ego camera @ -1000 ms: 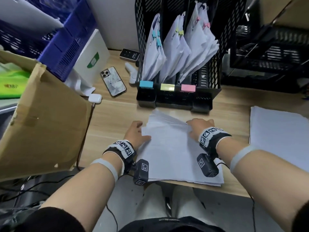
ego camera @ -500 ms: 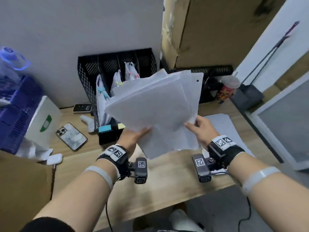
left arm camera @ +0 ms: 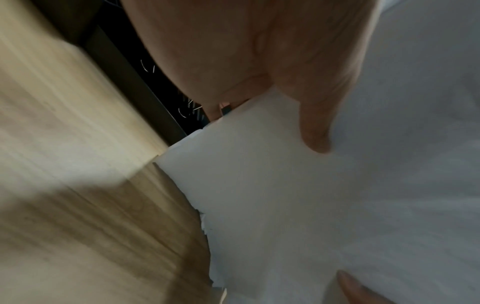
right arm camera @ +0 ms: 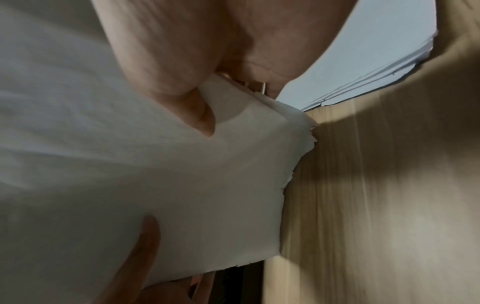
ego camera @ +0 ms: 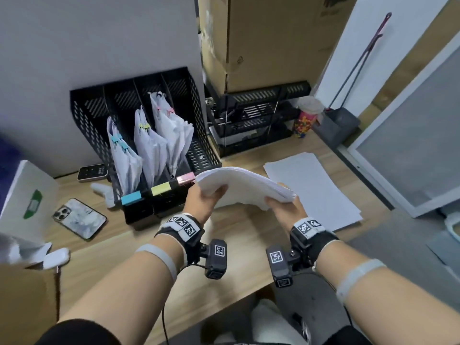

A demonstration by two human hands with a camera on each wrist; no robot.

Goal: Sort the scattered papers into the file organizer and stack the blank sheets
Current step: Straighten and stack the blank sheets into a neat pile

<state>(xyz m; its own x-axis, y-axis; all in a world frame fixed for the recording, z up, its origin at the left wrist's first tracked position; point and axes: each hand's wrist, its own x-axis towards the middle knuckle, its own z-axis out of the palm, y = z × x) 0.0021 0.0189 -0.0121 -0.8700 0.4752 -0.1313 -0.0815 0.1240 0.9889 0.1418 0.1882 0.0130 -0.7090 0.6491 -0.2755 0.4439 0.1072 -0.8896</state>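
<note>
A thick bundle of blank white sheets [ego camera: 242, 186] hangs nearly flat above the wooden desk [ego camera: 239, 235]. My left hand [ego camera: 204, 200] grips its left edge and my right hand [ego camera: 281, 204] grips its right edge. In the left wrist view my thumb presses the underside of the bundle [left arm camera: 324, 205]. In the right wrist view the bundle [right arm camera: 155, 174] shows ragged edges under my thumb. The black mesh file organizer [ego camera: 89, 115] stands behind on the left, with clipped papers [ego camera: 159, 143] in three slots. Blue, yellow and pink labels mark its front. A second flat stack of blank sheets [ego camera: 313, 190] lies on the desk to the right.
A phone [ego camera: 79, 217] lies left of the organizer, beside a white box [ego camera: 25, 202] and a small white device [ego camera: 56, 257]. A black wire rack [ego camera: 256, 120] and a big cardboard box [ego camera: 271, 41] stand behind. A cup of coloured beads [ego camera: 306, 118] sits at the back right.
Both hands lifted the sheets off the desk, held them upright half a second ago, and have now tipped them down to nearly flat, lower and nearer the right stack.
</note>
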